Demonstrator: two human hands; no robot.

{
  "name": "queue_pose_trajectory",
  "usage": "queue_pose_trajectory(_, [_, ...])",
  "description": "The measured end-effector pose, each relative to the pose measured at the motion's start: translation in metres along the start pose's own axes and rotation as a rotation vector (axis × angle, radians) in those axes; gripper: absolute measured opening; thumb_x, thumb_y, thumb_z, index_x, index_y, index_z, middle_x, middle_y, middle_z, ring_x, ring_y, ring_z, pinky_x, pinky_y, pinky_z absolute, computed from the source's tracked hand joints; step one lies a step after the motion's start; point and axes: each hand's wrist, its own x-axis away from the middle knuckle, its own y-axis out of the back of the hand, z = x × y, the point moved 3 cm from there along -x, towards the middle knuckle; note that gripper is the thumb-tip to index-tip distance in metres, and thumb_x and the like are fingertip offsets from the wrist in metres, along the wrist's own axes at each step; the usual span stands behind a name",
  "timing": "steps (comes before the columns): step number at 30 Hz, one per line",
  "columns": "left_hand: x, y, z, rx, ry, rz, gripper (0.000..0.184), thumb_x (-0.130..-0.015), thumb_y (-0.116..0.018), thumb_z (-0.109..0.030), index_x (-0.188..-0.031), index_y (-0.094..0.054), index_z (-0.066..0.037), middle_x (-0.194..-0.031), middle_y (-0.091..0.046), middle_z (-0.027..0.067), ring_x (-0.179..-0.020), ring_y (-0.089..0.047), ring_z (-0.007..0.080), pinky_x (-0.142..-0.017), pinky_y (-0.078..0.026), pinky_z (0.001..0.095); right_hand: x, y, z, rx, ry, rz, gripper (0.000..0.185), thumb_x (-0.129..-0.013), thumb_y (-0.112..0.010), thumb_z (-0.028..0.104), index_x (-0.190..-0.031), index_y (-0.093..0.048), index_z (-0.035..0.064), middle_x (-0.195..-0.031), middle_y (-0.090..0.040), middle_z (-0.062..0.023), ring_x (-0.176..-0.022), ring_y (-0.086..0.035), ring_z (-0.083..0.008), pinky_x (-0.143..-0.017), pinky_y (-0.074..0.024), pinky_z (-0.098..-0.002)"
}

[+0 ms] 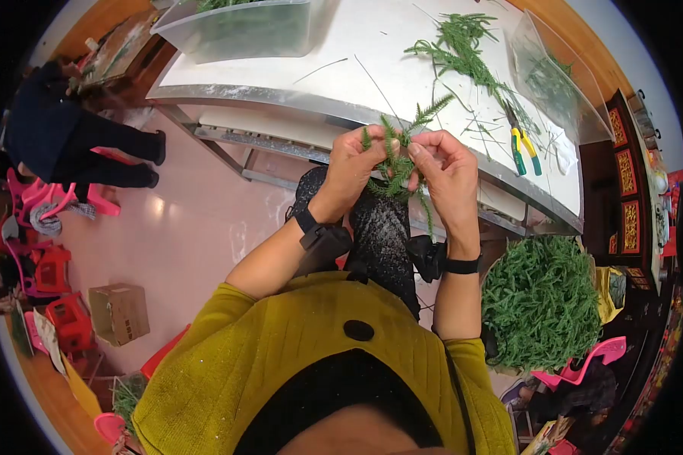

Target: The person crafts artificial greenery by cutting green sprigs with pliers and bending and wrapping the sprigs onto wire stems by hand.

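Green and needle-leaved, a branching sprig (392, 182) sits between the two hands at one o'clock, near the metal table edge (281, 99). The left hand (347, 164) has thumb and fingertips pinched on it; the right hand (451, 171) clamps it likewise from the other side. It should feel light and springy, with fine needles that probably bend or shed if squeezed; the thicker stem looks the firmer hold. At two o'clock lie pliers (522, 142) with smooth yellow-and-green grips, at four a bristly, rounded heap of sprigs (540, 303), at eleven a translucent, straight-walled plastic tub (247, 34).
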Motion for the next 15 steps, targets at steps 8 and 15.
queue_pose_trajectory(8, [-0.002,0.002,0.005,0.474,0.262,0.155,0.012,-0.095,-0.056,-0.013,-0.092,-0.054,-0.002,-0.073,-0.051,0.0010,-0.066,-0.051,0.0111,-0.058,-0.044,0.0247,0.001,0.009,0.014,-0.208,-0.038,0.081,0.013,-0.089,-0.062,0.001,-0.100,-0.061,-0.0055,-0.079,-0.064,-0.0077,-0.054,-0.058,-0.0124,-0.048,-0.0448,-0.0225])
queue_pose_trajectory(15, [0.001,0.000,0.005,0.398,0.251,0.241,0.013,-0.096,-0.054,-0.013,-0.086,-0.054,-0.006,-0.072,-0.051,-0.0006,-0.065,-0.050,0.0086,-0.057,-0.042,0.0241,-0.006,0.012,0.001,-0.136,-0.125,0.197,0.009,-0.088,-0.062,0.000,-0.095,-0.061,-0.0053,-0.077,-0.063,-0.0070,-0.052,-0.056,-0.0114,-0.046,-0.0423,-0.0220])
